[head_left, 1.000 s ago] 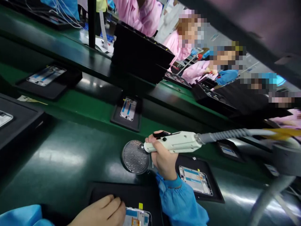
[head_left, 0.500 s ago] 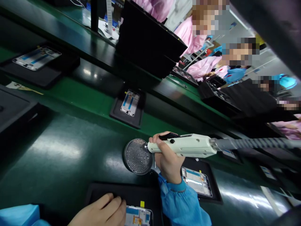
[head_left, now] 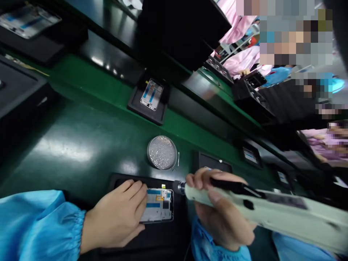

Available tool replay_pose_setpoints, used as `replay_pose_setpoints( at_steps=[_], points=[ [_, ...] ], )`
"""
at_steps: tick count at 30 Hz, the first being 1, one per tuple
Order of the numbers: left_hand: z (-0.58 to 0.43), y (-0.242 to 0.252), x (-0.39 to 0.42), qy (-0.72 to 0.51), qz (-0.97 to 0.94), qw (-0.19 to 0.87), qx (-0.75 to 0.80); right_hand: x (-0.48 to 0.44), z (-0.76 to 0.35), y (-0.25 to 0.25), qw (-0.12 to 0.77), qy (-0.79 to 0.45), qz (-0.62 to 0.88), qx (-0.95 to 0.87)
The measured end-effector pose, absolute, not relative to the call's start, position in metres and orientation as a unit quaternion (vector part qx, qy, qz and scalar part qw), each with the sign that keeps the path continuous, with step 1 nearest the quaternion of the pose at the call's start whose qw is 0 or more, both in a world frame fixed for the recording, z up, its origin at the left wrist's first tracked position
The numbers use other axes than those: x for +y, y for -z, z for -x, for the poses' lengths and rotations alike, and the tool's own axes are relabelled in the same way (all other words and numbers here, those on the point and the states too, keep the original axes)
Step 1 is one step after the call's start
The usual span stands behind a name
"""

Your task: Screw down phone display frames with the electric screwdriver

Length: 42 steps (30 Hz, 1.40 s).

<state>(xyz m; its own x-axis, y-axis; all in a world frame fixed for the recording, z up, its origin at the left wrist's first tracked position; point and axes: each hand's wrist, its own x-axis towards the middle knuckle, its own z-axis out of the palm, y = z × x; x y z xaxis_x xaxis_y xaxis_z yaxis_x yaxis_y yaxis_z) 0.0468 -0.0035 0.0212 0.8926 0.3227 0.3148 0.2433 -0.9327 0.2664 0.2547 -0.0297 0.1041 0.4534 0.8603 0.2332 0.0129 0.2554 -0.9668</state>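
Note:
My right hand [head_left: 217, 203] is wrapped round a pale green-white electric screwdriver [head_left: 293, 214]. Its tip, left of the hand, hangs close to the right end of a phone frame [head_left: 159, 204] with blue strips and an orange flex cable. The phone frame lies in a black foam tray [head_left: 122, 178]. My left hand [head_left: 119, 210] covers the frame's left end, fingers along the upper edge and thumb by the lower, holding it; that end is hidden. Just beyond the tray is a round dish [head_left: 162, 153] with a perforated top dotted with tiny screws.
Another phone frame [head_left: 152, 95] rests in a foam tray on the green strip ahead, and one more [head_left: 28, 20] is at the far left. A black case [head_left: 19, 87] stands left. Partly behind my right hand is another tray [head_left: 212, 159]. People in pink sit across the bench.
My right hand has brought the screwdriver from the dish down and towards the phone frame under my left hand. My left hand stays on the frame. The view has tilted downwards.

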Motion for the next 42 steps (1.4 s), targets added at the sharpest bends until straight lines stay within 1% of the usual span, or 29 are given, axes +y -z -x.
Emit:
replay_pose_setpoints(
  at_steps=[3,5,18,25,32,42],
  points=[
    [-0.047,-0.021,-0.004,-0.175,-0.969,0.110,0.136,-0.043,-0.240,-0.093,0.641,-0.342,0.533,-0.434],
    [-0.048,-0.021,-0.004,-0.174,-0.970,0.107,0.131,-0.044,-0.234,-0.088,0.635,-0.347,0.533,-0.437],
    [-0.049,-0.025,-0.002,-0.182,-0.969,0.098,0.132,-0.038,-0.226,-0.080,0.636,-0.353,0.536,-0.428],
    [-0.050,-0.024,-0.003,-0.175,-0.970,0.112,0.128,-0.038,-0.225,-0.081,0.622,-0.356,0.546,-0.433],
    [-0.050,-0.024,-0.003,-0.179,-0.969,0.110,0.130,-0.036,-0.221,-0.082,0.621,-0.350,0.536,-0.452],
    [-0.049,-0.025,-0.003,-0.172,-0.970,0.112,0.131,-0.040,-0.223,-0.073,0.618,-0.374,0.515,-0.461]
  ],
)
